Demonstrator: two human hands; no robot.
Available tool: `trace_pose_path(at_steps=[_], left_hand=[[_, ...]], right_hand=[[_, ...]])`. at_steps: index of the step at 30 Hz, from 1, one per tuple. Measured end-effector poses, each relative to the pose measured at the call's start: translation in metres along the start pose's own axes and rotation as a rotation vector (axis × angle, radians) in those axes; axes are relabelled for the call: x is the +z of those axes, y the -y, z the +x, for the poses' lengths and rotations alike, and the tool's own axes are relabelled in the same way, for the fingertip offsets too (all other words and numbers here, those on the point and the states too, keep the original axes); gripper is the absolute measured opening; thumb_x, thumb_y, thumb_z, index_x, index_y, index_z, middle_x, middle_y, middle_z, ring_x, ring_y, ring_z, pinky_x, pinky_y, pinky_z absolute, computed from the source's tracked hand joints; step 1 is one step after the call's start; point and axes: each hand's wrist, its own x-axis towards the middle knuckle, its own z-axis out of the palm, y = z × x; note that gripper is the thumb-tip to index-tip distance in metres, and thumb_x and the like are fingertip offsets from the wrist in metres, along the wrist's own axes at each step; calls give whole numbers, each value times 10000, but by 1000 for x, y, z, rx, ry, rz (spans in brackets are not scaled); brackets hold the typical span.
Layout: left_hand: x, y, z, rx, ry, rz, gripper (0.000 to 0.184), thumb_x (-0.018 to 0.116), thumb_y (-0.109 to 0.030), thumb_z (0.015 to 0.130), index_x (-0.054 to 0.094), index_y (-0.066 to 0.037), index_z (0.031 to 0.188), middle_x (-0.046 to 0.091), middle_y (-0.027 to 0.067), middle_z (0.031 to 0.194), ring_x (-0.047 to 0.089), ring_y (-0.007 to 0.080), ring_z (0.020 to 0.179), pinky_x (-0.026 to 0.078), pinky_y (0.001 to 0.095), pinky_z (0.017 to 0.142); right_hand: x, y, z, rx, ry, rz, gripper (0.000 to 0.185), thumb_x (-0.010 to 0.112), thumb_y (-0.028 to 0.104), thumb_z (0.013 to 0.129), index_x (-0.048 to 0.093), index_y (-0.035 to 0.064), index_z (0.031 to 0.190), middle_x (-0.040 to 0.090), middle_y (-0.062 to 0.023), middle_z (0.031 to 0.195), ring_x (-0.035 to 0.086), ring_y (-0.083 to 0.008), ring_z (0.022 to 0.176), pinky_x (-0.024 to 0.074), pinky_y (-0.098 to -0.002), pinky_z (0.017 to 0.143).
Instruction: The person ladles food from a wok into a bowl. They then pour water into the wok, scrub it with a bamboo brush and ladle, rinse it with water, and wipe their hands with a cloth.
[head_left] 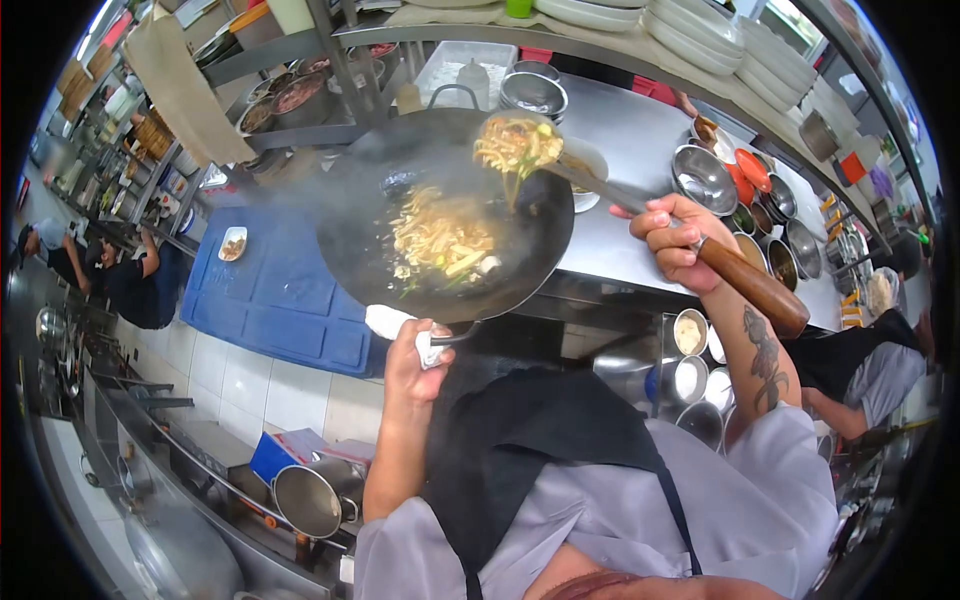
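Note:
My left hand [415, 362] is closed round the near loop handle of a large dark wok [545, 235], with a folded white cloth [388, 320] between palm and metal. Noodles with green and pale vegetable pieces [440, 238] lie steaming in the wok, which is tilted. In my right hand [675, 240] is a ladle with a wooden handle [750, 285], gripped where wood meets the metal shaft. Its bowl is heaped with noodles [517, 143] and held over the wok's far right rim; a few strands hang down from it.
A steel counter [625, 130] with metal bowls [705, 178] runs along the right. Plates [690, 35] are stacked on the shelf above. A blue lidded chest [255, 290] bears a small white dish [233, 243]. Other people [135, 280] stand at left and right.

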Motion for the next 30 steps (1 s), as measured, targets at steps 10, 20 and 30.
trace_pose_path(at_steps=[10, 20, 30], left_hand=[[16, 8, 18, -37, 1, -29, 131, 603, -97, 818, 502, -95, 902, 551, 39, 682, 579, 145, 646, 419, 292, 453], [24, 12, 17, 72, -37, -12, 75, 591, -106, 829, 517, -94, 832, 545, 24, 708, 574, 135, 673, 422, 298, 447], [23, 8, 3, 79, -7, -37, 59, 585, -98, 829, 543, -83, 867, 567, 21, 738, 578, 125, 681, 428, 295, 451]], right_hand=[[-11, 74, -23, -224, 17, -66, 360, 368, 114, 951, 337, -125, 1219, 438, -31, 776, 459, -58, 452, 358, -242, 346], [-113, 107, 10, -220, -125, -200, 312, 408, 113, 939, 404, -59, 1199, 448, -13, 745, 412, -68, 446, 340, -242, 376], [-155, 77, 40, -329, -597, -956, 46, 483, 62, 840, 493, 47, 882, 494, 10, 629, 426, -76, 390, 319, -240, 363]])
